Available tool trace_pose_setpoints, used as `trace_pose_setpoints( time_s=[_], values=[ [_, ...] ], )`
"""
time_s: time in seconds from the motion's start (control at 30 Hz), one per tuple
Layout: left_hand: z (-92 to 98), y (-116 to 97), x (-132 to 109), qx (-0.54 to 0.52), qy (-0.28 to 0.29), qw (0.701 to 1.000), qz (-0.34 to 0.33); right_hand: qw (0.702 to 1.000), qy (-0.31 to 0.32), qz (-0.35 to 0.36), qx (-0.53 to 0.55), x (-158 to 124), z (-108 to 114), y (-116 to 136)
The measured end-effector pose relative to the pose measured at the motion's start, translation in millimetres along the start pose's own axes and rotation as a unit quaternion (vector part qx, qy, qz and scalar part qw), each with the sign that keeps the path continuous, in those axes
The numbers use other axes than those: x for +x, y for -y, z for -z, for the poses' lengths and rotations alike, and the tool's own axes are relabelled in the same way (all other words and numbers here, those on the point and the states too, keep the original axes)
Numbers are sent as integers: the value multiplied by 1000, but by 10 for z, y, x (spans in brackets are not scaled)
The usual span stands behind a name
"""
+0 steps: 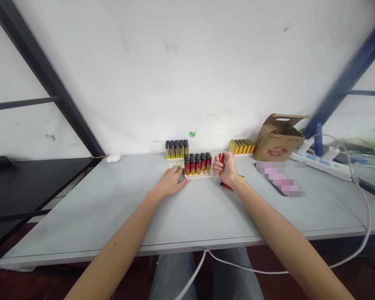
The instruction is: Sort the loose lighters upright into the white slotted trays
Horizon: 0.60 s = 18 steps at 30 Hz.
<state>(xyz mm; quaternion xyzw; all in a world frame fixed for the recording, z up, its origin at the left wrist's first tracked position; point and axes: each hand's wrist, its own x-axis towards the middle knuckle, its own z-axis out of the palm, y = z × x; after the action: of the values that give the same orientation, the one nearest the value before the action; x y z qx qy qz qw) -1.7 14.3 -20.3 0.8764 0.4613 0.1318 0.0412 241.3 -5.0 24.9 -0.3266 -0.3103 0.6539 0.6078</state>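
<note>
In the head view, my left hand [171,181] lies palm down on the table with its fingers stretched out. Its fingertips are at the left side of a white tray [198,176] of upright red-and-gold lighters [198,165] with black tops. My right hand [226,164], closed round a red lighter [221,158], is just right of that tray, above the tabletop. Below that wrist lie a few loose lighters [226,185], red and black with a bit of yellow, partly hidden by the hand and forearm.
Against the wall stand a tray of black-and-yellow lighters [177,150] and a block of yellow ones [241,146]. An open cardboard box [276,143], a blurred phone-like slab [279,179] and a power strip [325,166] are at the right. A white disc [113,158] lies back left.
</note>
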Motion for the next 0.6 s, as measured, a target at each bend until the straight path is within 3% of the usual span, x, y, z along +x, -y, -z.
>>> trace_pose_setpoints(
  time_s=[0.3,0.6],
  values=[
    [-18,18,4,3,-6,1000,-9,999,-34,7,-30,12,-7,-38],
    [-26,17,6,9,-6,1000,-13,998,12,8,-53,18,4,-47]
  ],
)
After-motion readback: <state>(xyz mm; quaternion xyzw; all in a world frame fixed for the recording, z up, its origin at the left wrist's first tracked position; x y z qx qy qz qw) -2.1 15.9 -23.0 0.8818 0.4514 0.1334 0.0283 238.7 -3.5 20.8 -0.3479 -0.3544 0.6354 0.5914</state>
